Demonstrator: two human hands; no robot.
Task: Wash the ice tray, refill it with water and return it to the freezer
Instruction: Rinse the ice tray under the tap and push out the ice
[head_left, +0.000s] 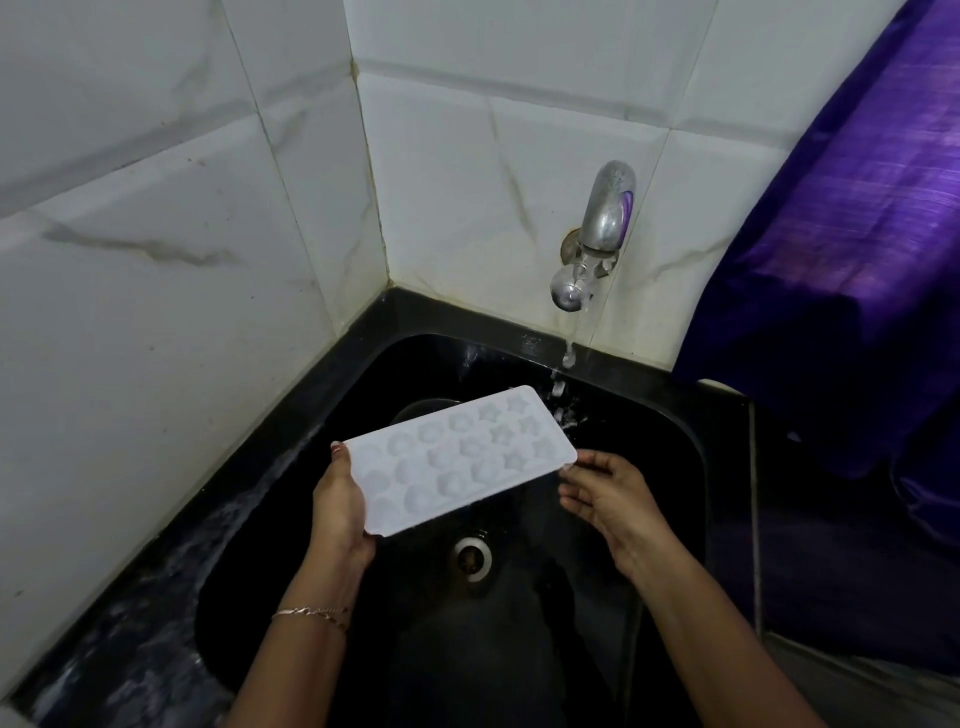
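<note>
Here's the ice tray (460, 460), white and flat, held in the air over the middle of the black sink (675, 467), its long side running from near left up to far right. Moulded stars and shell shapes cover the face turned up; I can't tell from here whether they are hollows or bumps.

The left hand (337, 499) has the tray's near left end. The palm is cupped under the short edge, the thumb (338, 451) hooks over the far left corner, and the fingers are tucked out of sight beneath, so it's a proper grip. The right hand (605, 493) is at the other end, just at the near right corner. Its fingers are straight and loosely spread, the tips at the tray's edge, touching or just about, curled round nothing.

A thin chain bracelet (311, 613) sits on the left wrist.

Below the tray, the round metal drain (472, 556) shows in the sink floor. On the far wall to the right, the steel tap (605, 218) is running. A broken stream of water (569, 358) drops and splashes right by the tray's far right edge; whether it strikes the tray or falls just past it, I can't say.

White marbled tiles (156, 208) fill the corner on the left and far sides, a wet black counter (156, 597) rims the sink at the left, and a purple cloth (857, 234) hangs down on the right.
</note>
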